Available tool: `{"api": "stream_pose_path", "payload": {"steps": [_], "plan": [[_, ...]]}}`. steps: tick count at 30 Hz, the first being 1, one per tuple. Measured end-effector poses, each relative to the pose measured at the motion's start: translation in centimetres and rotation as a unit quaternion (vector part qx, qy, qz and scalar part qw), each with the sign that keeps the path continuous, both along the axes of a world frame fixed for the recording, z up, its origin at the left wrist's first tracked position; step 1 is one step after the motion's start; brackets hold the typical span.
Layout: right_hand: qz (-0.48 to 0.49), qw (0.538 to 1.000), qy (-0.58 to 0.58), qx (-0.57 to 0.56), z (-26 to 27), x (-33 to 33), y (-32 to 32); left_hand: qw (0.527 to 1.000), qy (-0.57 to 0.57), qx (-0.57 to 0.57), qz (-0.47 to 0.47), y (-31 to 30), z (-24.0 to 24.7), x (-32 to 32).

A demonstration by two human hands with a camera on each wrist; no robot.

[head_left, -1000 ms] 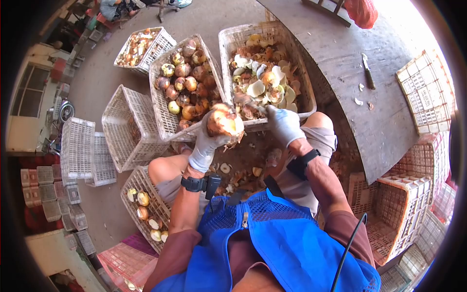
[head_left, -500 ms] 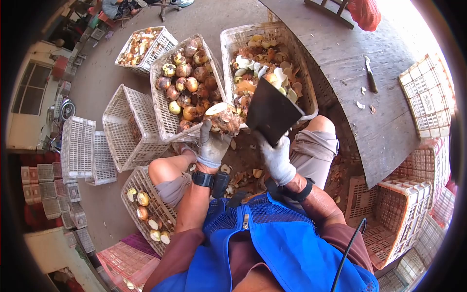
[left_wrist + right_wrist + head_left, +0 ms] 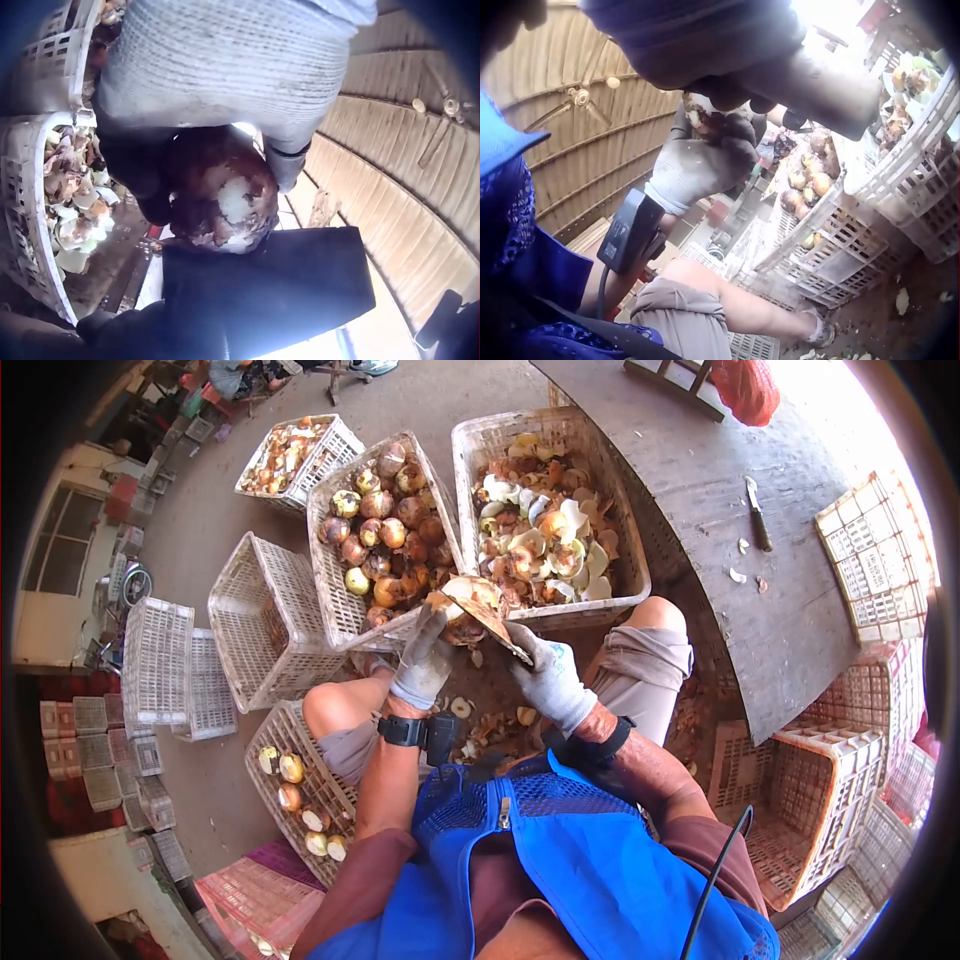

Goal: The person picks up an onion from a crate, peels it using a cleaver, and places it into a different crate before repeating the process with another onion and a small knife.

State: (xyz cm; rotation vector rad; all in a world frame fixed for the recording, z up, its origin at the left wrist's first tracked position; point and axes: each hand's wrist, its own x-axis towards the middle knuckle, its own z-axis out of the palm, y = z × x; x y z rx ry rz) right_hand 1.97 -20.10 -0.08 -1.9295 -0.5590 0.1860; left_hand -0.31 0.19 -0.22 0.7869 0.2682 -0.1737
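Note:
A grey-gloved left hand (image 3: 424, 662) holds a large onion-like bulb (image 3: 456, 624) with ragged brown skin and pale flesh. In the left wrist view, the fingers spread round the bulb (image 3: 232, 196), and a whitish patch shows on its skin. The gloved right hand (image 3: 553, 682) grips a cleaver (image 3: 497, 630), its broad blade slanting across the bulb's right side. From the left wrist, the dark blade (image 3: 307, 281) lies right at the bulb's edge. The cleaver's handle is hidden inside the right hand.
Ahead stand a crate of unpeeled bulbs (image 3: 350, 622) and a crate of peelings (image 3: 632, 550). Some trimmed bulbs (image 3: 290, 797) lie in a crate at the left knee. A knife (image 3: 760, 520) rests on the grey board (image 3: 700, 470) at right. Scraps litter the floor between the feet.
The right hand brought the cleaver up from over the peelings crate, its blade broadside half a second ago, then moved it left against the bulb. The left hand turned the bulb.

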Motion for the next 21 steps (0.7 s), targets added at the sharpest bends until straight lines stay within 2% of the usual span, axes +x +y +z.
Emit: {"api": "stream_pose_path", "payload": {"steps": [2, 3, 4, 5, 7, 9, 10, 11, 12, 13, 14, 15, 16, 17, 19, 20, 21], "plan": [[0.008, 1.000, -0.003, -0.026, 0.1, 0.0, 0.2, 0.999, -0.002, 0.007, 0.040, 0.9, -2.0, 0.1], [0.012, 0.999, 0.013, -0.040, 0.2, 0.1, 0.4, 0.984, -0.059, 0.158, 0.050, 1.1, -1.8, 0.1], [0.016, 0.998, 0.030, -0.055, 0.3, 0.2, 0.5, 0.944, -0.114, 0.303, 0.057, 1.1, -1.7, 0.0], [0.021, 0.996, 0.048, -0.072, 0.4, 0.1, 0.5, 0.909, -0.147, 0.383, 0.073, 1.1, -1.7, 0.0], [0.062, 0.986, 0.126, 0.090, -0.7, 0.8, 0.5, 0.970, -0.114, 0.211, 0.045, 0.8, -1.3, 0.2], [0.100, 0.958, 0.255, 0.085, -0.1, 1.8, -0.7, 0.995, -0.049, 0.068, 0.051, 1.1, 0.1, 0.7], [0.049, 0.923, 0.373, 0.081, 0.0, 2.2, -1.0, 0.995, -0.058, 0.058, 0.061, 2.3, 0.2, 1.0], [-0.003, 0.968, 0.180, 0.176, -2.3, 2.7, -0.5, 0.994, -0.064, 0.048, 0.072, 4.0, 0.4, 1.1], [-0.076, 0.965, 0.195, 0.159, -3.4, 3.7, -0.8, 0.988, -0.077, 0.084, 0.106, 6.0, 0.6, 1.3], [-0.102, 0.978, 0.101, 0.152, -3.0, 4.8, -0.8, 0.980, -0.086, 0.121, 0.134, 8.6, 1.1, 1.1], [-0.122, 0.970, 0.160, 0.139, -5.5, 6.6, -2.3, 0.972, -0.090, 0.157, 0.150, 11.3, 2.1, 0.3], [-0.110, 0.961, 0.152, 0.204, -6.4, 7.6, -2.7, 0.944, -0.097, 0.242, 0.201, 13.5, 4.1, -0.9], [-0.191, 0.954, 0.166, 0.163, -4.4, 8.4, -2.1, 0.940, -0.081, 0.253, 0.215, 16.4, 5.5, -2.6], [-0.223, 0.962, 0.100, 0.124, -4.2, 9.2, -1.7, 0.937, -0.066, 0.262, 0.223, 19.3, 7.0, -4.8], [-0.228, 0.965, -0.123, 0.044, -5.9, 11.7, -0.9, 0.865, -0.065, 0.404, 0.292, 24.1, 8.2, -9.4], [-0.086, 0.960, 0.251, 0.094, -3.4, 12.2, -1.4, 0.849, 0.006, 0.417, 0.324, 26.2, 8.2, -11.9], [-0.046, 0.911, 0.378, 0.157, -3.0, 11.9, -1.1, 0.830, 0.079, 0.428, 0.350, 28.6, 7.5, -14.8]]}}
